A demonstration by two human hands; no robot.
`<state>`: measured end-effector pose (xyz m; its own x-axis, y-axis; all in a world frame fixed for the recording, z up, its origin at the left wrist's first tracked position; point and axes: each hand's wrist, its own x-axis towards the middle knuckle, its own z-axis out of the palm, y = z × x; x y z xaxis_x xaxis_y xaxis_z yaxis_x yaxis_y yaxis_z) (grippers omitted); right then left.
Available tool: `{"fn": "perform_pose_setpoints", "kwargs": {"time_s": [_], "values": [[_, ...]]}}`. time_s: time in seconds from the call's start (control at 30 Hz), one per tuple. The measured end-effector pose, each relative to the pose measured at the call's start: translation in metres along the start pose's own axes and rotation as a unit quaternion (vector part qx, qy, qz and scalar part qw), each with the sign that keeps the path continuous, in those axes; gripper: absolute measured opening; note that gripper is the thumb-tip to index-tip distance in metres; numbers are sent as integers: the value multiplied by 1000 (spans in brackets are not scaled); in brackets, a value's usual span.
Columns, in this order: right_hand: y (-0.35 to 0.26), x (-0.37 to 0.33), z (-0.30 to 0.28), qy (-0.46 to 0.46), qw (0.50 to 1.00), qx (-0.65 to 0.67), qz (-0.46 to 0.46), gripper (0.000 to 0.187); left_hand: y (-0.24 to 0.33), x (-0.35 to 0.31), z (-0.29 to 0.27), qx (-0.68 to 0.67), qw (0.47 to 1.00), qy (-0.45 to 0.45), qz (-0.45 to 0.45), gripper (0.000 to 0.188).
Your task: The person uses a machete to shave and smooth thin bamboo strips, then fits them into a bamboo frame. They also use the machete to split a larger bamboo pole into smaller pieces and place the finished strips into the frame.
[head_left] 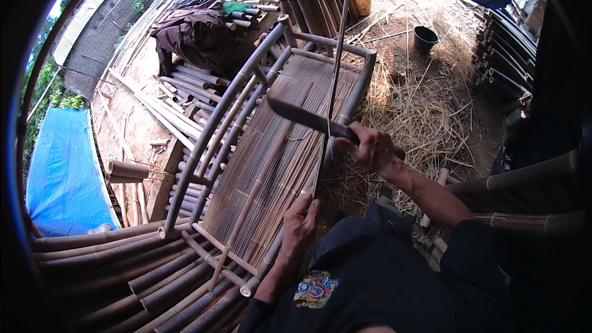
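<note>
You've got a black top [394,296] on, with a rounded multicolour print [316,288] in blue, red and yellow, its detail too small to read. Left sleeve [258,316] and right sleeve [487,253] match, both plain black and ending short of your wrists; left hand [300,222] and right hand [374,147] bare. Dark bluish cloth [367,231] over your lap, garment unclear.

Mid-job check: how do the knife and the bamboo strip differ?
The knife is shorter and broader; the bamboo strip is longer and narrower. The knife points leftward, gripped in the right hand; the bamboo strip runs forward from the left hand. Both are elongated.
</note>
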<state>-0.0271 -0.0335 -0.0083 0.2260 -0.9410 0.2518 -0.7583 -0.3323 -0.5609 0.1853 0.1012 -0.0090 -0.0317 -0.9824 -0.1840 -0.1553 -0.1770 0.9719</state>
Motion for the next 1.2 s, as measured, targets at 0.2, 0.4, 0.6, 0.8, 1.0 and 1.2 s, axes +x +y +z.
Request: {"fn": "perform_pose_setpoints", "kwargs": {"time_s": [0.2, 0.4, 0.6, 0.8, 1.0, 1.2], "values": [[9, -13, 0, 47, 995, -21, -81, 59, -2, -18, -6, 16, 999, -27, 29, 36], [32, 6, -21, 13, 999, -9, 37, 63, -3, -41, -17, 100, 992, -67, 46, 38], [58, 25, -39, 52, 990, -50, 121, 62, 2, -56, -25, 139, 983, -90, 81, 39], [50, 8, -38, 34, 997, -27, 67, 65, -18, -66, -29, 114, 988, -95, 36, 42], [53, 6, -39, 49, 997, -32, 51, 67, -10, -69, -29, 159, 977, -88, 113, 42], [87, 38, -70, 103, 984, -105, 103, 67, -24, -89, -34, 143, 981, -100, 85, 40]]}}
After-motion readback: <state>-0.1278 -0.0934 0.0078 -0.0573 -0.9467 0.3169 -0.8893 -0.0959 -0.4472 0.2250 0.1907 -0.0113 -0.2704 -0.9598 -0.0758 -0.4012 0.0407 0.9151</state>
